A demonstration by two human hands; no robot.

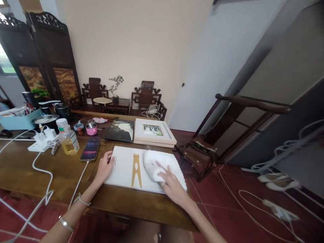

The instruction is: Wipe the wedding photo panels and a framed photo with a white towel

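Observation:
A flat white board or pad [124, 168] lies near the table's front edge. In its middle is a tan, cat-headed, two-legged flat piece [136, 171] with an oval hole. My right hand [170, 184] rests on a soft white cloth [153, 165], fingers partly spread over its bunched part, thumb side tucked against it. The cloth covers the board's right half, and a scalloped edge shows at the right. At the board's left edge lies my left hand [105, 165], fingers apart and holding nothing. A few thin dark slivers [115, 160] are beside its fingertips.
Behind the board are a framed picture [155, 132] and a dark photo panel [120, 130]. To the left stand a phone [90, 149] on a charging cable, a bottle of yellow liquid [68, 140], a pink cup [91, 128] and a power strip [42, 144]. A wooden chair [227, 114] stands right.

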